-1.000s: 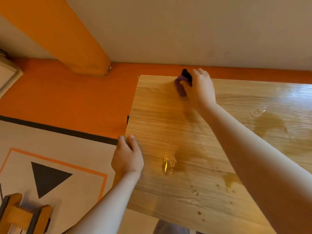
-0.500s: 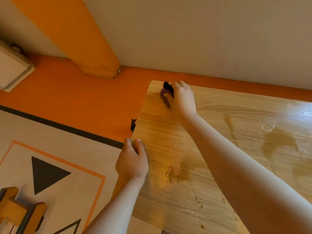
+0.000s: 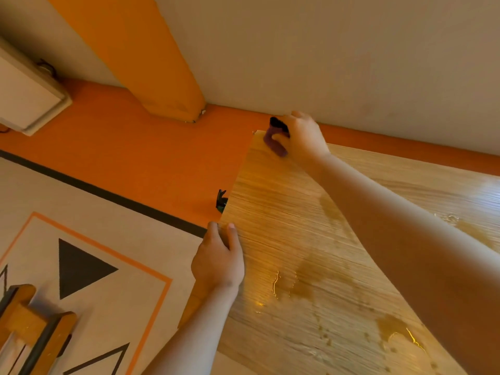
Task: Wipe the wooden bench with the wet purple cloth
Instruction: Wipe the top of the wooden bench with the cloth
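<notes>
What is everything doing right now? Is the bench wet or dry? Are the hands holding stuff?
wooden bench, wet in patches, with shiny puddles still on it.
purple cloth, bunched up and pressed on the far left corner of the wooden bench.
right hand, grips the purple cloth.
left hand, holds the left edge of the wooden bench.
</notes>
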Demonstrator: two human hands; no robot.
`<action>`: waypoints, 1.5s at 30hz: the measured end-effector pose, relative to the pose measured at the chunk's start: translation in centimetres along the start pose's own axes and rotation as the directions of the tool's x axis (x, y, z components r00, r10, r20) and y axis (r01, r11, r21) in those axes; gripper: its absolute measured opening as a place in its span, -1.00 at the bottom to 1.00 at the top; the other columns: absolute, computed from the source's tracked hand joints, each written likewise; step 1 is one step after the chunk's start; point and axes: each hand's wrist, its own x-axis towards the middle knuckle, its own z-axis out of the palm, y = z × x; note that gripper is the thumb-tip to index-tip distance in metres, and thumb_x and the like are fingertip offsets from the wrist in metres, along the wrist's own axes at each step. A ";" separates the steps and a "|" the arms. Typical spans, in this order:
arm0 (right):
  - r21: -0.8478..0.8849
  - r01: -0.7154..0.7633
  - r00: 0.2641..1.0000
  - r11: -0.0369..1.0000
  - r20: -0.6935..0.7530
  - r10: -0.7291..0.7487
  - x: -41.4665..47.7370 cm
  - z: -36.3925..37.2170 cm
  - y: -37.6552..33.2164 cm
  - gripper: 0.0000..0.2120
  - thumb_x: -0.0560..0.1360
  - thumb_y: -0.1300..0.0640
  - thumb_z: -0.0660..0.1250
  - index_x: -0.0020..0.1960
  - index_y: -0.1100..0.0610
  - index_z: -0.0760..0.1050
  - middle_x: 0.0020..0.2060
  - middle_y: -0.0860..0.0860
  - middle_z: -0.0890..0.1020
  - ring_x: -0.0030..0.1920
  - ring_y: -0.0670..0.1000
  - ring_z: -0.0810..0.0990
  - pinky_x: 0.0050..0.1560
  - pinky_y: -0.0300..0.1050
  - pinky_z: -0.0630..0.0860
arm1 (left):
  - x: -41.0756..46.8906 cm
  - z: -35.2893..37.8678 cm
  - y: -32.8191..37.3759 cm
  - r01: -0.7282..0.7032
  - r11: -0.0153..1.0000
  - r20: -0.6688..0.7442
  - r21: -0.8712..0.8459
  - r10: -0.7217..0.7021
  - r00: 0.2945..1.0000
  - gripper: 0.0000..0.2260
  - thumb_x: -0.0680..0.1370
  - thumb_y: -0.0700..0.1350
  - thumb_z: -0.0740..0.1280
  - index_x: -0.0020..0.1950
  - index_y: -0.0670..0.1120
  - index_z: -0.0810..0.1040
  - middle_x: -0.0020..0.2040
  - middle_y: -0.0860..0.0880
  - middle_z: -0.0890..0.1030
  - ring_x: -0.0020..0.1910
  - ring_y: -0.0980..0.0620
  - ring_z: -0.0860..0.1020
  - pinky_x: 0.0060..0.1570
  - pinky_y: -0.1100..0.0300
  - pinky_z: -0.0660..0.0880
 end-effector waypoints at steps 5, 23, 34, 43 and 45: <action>0.039 0.009 0.999 0.999 -0.046 -0.007 1.7 1.6 -2.0 -0.79 0.55 0.16 0.24 0.16 0.17 0.50 0.11 0.10 0.51 0.16 0.12 0.43 -0.02 -0.18 0.29 | 0.1 0.0 0.0 0.010 1.000 -0.002 0.012 -0.010 1.000 -0.73 0.63 0.14 0.07 -0.04 -0.01 0.42 -0.33 0.06 0.53 -0.44 0.14 0.43 -0.48 0.18 0.38; 0.073 0.131 0.990 0.989 0.038 -0.134 0.7 1.3 -1.1 -0.76 0.54 0.12 0.29 0.19 0.14 0.52 0.11 0.09 0.50 0.13 0.09 0.49 0.04 -0.11 0.43 | 0.1 0.2 -0.1 0.011 0.999 -0.011 0.030 -0.011 1.000 -0.69 0.62 0.17 0.06 -0.01 -0.02 0.43 -0.31 0.04 0.56 -0.43 0.10 0.46 -0.50 0.25 0.32; 0.173 0.317 0.935 0.932 0.107 -0.338 -9.4 4.9 -4.8 -0.81 0.51 0.15 0.32 0.09 0.19 0.55 -0.01 0.09 0.53 0.04 0.11 0.48 -0.03 -0.12 0.40 | 0.0 0.0 -0.2 0.020 1.000 -0.001 -0.009 -0.020 1.000 -0.71 0.62 0.15 0.09 0.07 -0.02 0.46 -0.30 0.02 0.57 -0.41 0.11 0.46 -0.47 0.27 0.24; 0.074 0.028 0.996 0.997 -0.085 -0.021 -4.6 -0.8 2.5 -0.74 0.54 0.12 0.28 0.20 0.16 0.49 0.12 0.11 0.51 0.14 0.11 0.47 0.07 -0.10 0.40 | 0.1 0.0 -0.1 0.019 0.999 -0.002 0.027 -0.019 1.000 -0.67 0.62 0.18 0.06 -0.02 -0.05 0.43 -0.33 0.02 0.54 -0.41 0.10 0.46 -0.47 0.24 0.33; 0.048 -0.069 0.985 0.996 -0.157 0.076 -4.4 -2.5 5.1 -0.75 0.54 0.11 0.28 0.19 0.17 0.49 0.09 0.11 0.50 0.11 0.11 0.48 0.02 -0.14 0.38 | 0.1 0.0 0.0 0.022 0.999 0.000 0.031 -0.022 1.000 -0.68 0.62 0.18 0.06 -0.02 -0.04 0.42 -0.33 0.02 0.53 -0.41 0.12 0.44 -0.47 0.26 0.27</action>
